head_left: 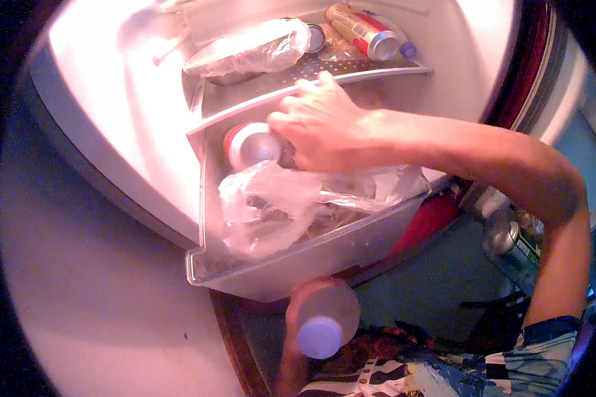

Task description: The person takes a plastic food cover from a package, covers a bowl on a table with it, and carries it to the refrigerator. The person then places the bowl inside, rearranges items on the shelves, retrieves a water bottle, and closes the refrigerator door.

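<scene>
My right hand reaches into a pulled-out clear drawer, its fingers curled at the white front edge of the shelf. What those fingers hold, if anything, is hidden. Beside it lies a can, silver end up, with a crumpled clear plastic bag just below. Low in the view, my left hand is wrapped round a bottle with a pale blue-violet cap pointing toward me.
The upper shelf holds a plastic-wrapped item, a red and gold can and a small blue cap. A white fridge wall curves along the left. Another can stands at the right, behind my arm.
</scene>
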Tool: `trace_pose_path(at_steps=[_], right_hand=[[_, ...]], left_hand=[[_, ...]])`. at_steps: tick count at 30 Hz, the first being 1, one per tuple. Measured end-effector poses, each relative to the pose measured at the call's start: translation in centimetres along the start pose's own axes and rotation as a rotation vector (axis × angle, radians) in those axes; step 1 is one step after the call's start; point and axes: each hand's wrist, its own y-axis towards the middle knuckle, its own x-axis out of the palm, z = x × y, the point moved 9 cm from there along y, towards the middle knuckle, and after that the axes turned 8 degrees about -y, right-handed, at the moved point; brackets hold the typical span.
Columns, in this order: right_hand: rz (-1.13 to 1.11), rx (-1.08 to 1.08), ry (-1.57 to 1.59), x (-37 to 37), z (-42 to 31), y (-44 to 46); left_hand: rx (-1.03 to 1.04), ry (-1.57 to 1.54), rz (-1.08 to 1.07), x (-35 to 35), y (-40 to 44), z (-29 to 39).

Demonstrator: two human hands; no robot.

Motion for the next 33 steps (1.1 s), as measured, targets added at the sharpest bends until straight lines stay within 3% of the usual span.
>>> trace_pose_path(at_steps=[1,3,4,6,9,11,13,15,16,17,18,20,22,23,25,27,28,30,33], right_hand=[[0.021,-0.027,0.016,-1.5,-0.8,0.7],[-0.196,-0.134,0.177,0.1,-1.6,1.3],[-0.116,-0.114,0.129,0.2,-1.6,0.9],[-0.172,-0.152,0.096,0.9,-2.2,0.5],[-0.259,-0.242,0.0,3.2,-2.7,-0.3],[-0.071,-0.301,0.187,2.5,-2.7,-0.6],[-0.164,-0.278,0.313,2.0,-2.8,0.0],[-0.129,0.156,0.508,1.7,0.7,0.4],[-0.114,0.172,0.523,1.3,0.8,1.0],[0.112,-0.302,0.084,0.0,-1.8,0.7],[0.033,-0.201,0.306,-0.6,-1.1,1.2],[-0.05,-0.113,0.52,-1.0,-1.5,2.9],[-0.527,0.244,0.712,3.8,-0.7,4.0],[-0.45,0.151,0.921,3.3,-1.7,4.5],[-0.598,0.28,1.072,4.0,-2.2,4.5],[-0.588,0.322,1.094,3.0,-2.4,3.7],[-0.608,0.251,1.17,3.4,-2.9,4.5],[-0.122,-0.13,0.875,0.5,-4.1,5.7],[-0.304,-0.378,0.891,-0.8,-5.2,4.6]], left_hand=[[0.371,0.175,-0.102,-0.6,-1.7,0.1],[0.74,0.328,-0.227,0.8,-4.3,1.7],[0.32,0.082,-0.076,0.3,-2.4,2.0],[-0.095,-0.169,0.085,0.4,-1.3,2.6],[-0.117,-0.171,0.047,0.4,0.3,4.0],[-0.132,-0.106,-0.027,0.6,0.4,3.0],[-0.088,0.016,-0.043,0.6,0.5,2.8],[-0.044,0.099,-0.029,0.4,0.5,1.6],[-0.136,-0.104,-0.033,0.4,0.4,-0.5],[-0.175,-0.208,-0.034,0.3,0.2,-1.5],[-0.215,-0.311,-0.031,0.3,0.2,-2.1],[-0.144,-0.233,-0.041,0.4,0.9,-0.1],[-0.123,-0.187,-0.072,0.4,1.8,0.5],[-0.105,-0.136,-0.109,0.5,1.9,0.7],[-0.124,-0.116,-0.118,0.4,1.9,0.6],[-0.132,-0.099,-0.127,0.4,1.9,0.0],[-0.106,-0.033,-0.156,0.5,1.9,-0.3],[-0.07,0.042,-0.167,0.8,1.6,0.2],[-0.023,0.116,-0.132,0.5,1.4,1.7]])
